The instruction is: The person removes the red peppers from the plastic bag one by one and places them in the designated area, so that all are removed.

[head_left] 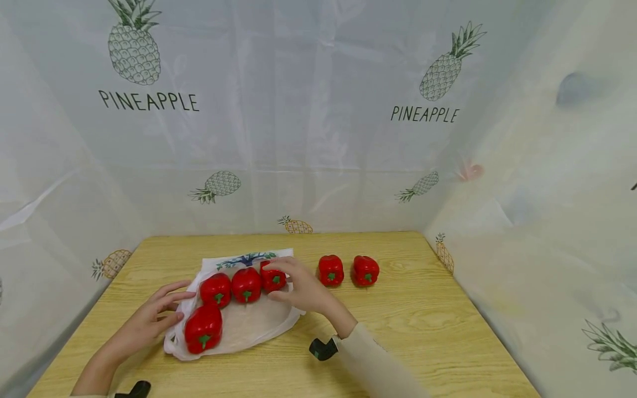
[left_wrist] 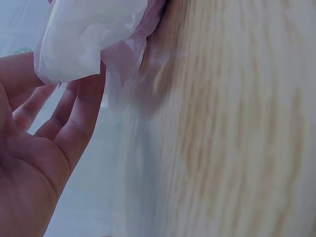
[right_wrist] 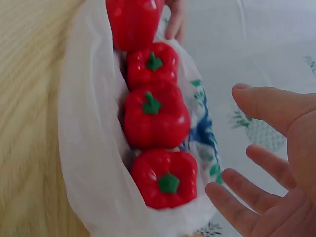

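Note:
Several glossy red bell peppers with green stems lie in a white plastic bag [head_left: 259,323] bearing a blue-green tree print. Three, including the middle pepper [head_left: 246,286], form a row toward the far side; a larger pepper [head_left: 203,330] sits nearer, at the left. My right hand [head_left: 304,288] hovers around the row's right-end pepper [right_wrist: 165,180], fingers spread; the right wrist view shows a gap between them. At the bag's left edge, my left hand [head_left: 149,318] touches the plastic [left_wrist: 84,44] with loosely extended fingers, their tips partly hidden behind it.
Two more red bell peppers, a left one [head_left: 330,270] and a right one [head_left: 365,271], stand on the wooden table [head_left: 423,331] right of the bag. A pineapple-print sheet [head_left: 298,138] hangs behind the table and along its sides.

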Action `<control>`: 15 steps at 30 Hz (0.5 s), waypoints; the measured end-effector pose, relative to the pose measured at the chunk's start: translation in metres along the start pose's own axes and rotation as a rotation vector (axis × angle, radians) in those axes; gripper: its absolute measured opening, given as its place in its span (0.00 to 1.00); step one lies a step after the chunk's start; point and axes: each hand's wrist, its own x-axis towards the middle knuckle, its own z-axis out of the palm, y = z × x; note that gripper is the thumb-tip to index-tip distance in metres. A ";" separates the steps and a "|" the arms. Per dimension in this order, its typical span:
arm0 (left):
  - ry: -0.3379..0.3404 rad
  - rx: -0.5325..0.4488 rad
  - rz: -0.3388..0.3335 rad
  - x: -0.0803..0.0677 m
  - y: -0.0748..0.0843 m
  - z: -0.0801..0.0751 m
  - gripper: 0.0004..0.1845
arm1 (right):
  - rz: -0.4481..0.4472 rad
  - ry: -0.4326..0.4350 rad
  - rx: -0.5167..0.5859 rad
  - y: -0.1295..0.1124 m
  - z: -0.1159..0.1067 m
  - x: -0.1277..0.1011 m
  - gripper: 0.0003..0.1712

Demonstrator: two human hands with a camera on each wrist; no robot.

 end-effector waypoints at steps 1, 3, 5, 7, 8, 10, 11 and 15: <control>0.000 0.000 0.000 0.000 0.000 0.000 0.21 | -0.001 -0.002 -0.002 -0.001 0.003 0.001 0.33; 0.000 0.004 -0.001 0.000 0.000 0.000 0.21 | -0.008 -0.007 -0.001 -0.004 0.009 0.004 0.33; 0.000 0.008 -0.003 -0.001 0.000 0.000 0.21 | -0.017 -0.012 0.010 -0.007 0.014 0.005 0.33; 0.002 0.013 -0.003 -0.001 0.000 0.000 0.21 | -0.016 -0.021 0.030 -0.009 0.019 0.006 0.33; 0.003 0.014 -0.003 -0.001 -0.001 0.000 0.21 | -0.018 -0.025 0.033 -0.010 0.022 0.007 0.33; 0.002 0.013 -0.004 -0.001 -0.001 0.000 0.21 | -0.023 -0.032 0.037 -0.012 0.027 0.008 0.33; 0.002 0.012 0.000 -0.001 -0.001 0.000 0.21 | -0.025 -0.035 0.039 -0.012 0.030 0.008 0.32; -0.001 0.007 0.006 -0.001 0.000 -0.001 0.21 | -0.032 -0.042 0.045 -0.015 0.039 0.010 0.32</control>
